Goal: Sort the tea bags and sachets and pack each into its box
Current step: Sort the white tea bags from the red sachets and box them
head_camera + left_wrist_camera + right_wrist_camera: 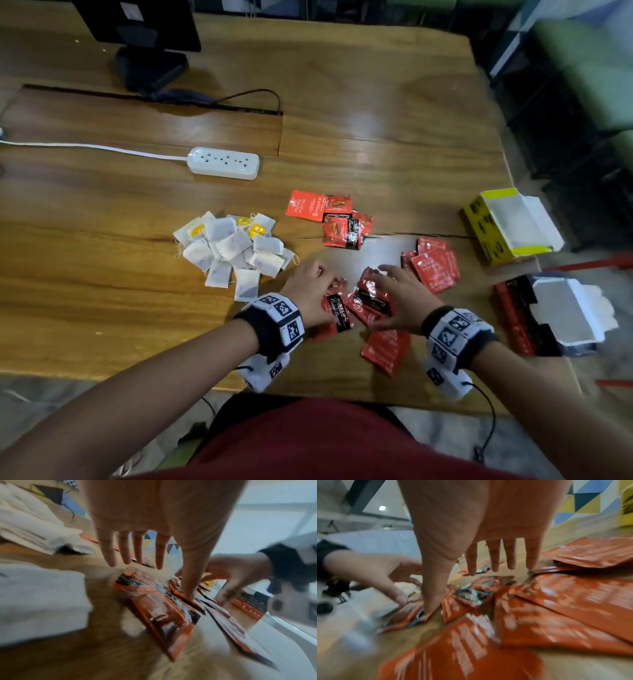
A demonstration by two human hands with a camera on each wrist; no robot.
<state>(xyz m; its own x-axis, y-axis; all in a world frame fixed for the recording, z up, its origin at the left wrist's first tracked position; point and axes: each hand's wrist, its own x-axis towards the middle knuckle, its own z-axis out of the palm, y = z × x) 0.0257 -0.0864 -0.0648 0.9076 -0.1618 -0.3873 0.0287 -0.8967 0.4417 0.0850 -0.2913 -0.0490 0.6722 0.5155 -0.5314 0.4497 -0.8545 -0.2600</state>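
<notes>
Hands (356, 298) spread wide press red sachets (368, 301) beneath them; gathering should sweep inward, keeping tea bags (233, 250) left apart.

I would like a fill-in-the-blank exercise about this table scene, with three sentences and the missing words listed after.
1. The white paper tea bags lie in a pile to the ____ of the red foil sachets.
2. The open yellow cardboard box holds ____ sachets.
3. The left hand and the right hand both rest on sachets of ____ colour.

Missing words: left; no; red
</notes>
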